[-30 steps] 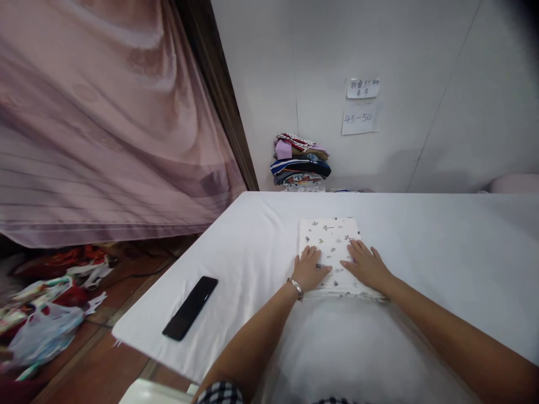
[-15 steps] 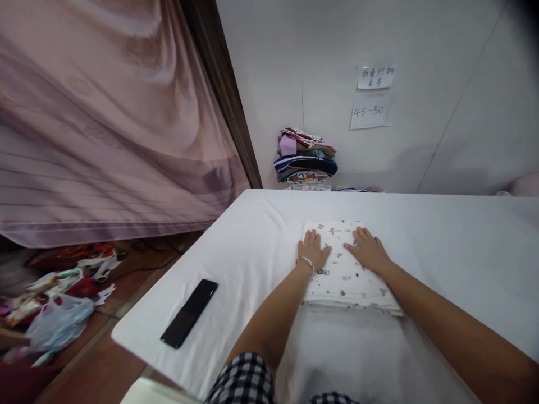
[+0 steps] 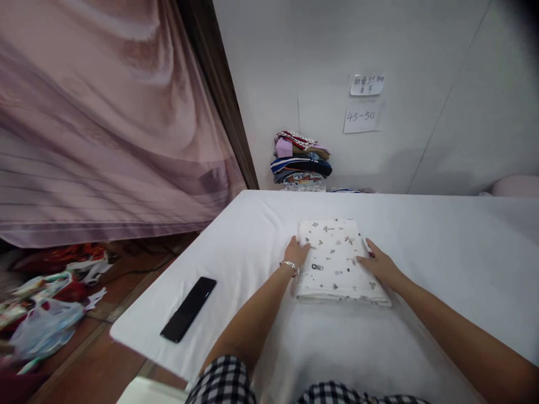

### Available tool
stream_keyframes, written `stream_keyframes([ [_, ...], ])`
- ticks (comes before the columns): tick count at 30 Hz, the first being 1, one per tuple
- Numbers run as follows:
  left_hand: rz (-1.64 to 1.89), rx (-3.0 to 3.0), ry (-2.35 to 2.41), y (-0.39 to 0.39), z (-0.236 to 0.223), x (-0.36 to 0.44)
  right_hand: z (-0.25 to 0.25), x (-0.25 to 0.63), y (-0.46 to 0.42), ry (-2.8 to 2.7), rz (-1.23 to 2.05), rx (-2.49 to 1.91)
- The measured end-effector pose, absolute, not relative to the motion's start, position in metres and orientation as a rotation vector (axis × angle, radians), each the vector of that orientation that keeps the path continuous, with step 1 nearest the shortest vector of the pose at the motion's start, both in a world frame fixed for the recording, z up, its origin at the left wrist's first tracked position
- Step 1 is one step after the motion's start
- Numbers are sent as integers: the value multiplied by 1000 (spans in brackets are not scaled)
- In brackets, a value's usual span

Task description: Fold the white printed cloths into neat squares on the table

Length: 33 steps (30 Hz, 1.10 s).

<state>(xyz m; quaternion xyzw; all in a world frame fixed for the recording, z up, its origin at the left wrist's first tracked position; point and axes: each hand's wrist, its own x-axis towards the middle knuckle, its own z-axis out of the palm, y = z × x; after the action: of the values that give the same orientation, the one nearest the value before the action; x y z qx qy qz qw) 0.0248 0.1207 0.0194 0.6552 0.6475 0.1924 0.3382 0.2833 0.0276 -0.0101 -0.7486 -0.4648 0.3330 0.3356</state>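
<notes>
The left hand point(image 3: 296, 252) and right hand point(image 3: 382, 266), which had been spread flat on top of the folded printed cloth point(image 3: 337, 266), had moved outward to its opposite side edges, their thumbs reaching over the top. More of the cloth's printed top had come into sight between them, and more checked clothing point(image 3: 332, 393) showed along the view's bottom edge.

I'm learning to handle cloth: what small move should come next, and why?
Probably a gentle squeeze at both sides: the left hand and right hand flank the folded cloth, thumbs over its top, and it lies flat on the table.
</notes>
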Motion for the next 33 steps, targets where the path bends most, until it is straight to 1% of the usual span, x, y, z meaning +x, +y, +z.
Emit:
stream_keyframes([
  [4,379,1542,1678,117,28,16,0,288,9,-1006,1051,-1817],
  [7,346,1498,1654,117,26,14,11,289,11,-903,1192,-1833],
  [11,378,1445,1626,120,20,16,24,289,24,-881,1282,-1869],
  [17,446,1342,1583,117,20,18,28,290,35,-837,1637,-1648],
  [21,434,1251,1528,113,21,17,26,288,32,-815,1724,-1570],
  [24,445,1123,1450,111,22,17,25,287,29,-855,1695,-1528],
  [28,481,958,1289,103,28,20,22,292,26,-955,1521,-1549],
  [31,482,933,1254,92,33,27,29,303,29,-1080,1327,-1739],
  [33,482,922,1231,84,34,37,39,311,34,-1256,1103,-1933],
])
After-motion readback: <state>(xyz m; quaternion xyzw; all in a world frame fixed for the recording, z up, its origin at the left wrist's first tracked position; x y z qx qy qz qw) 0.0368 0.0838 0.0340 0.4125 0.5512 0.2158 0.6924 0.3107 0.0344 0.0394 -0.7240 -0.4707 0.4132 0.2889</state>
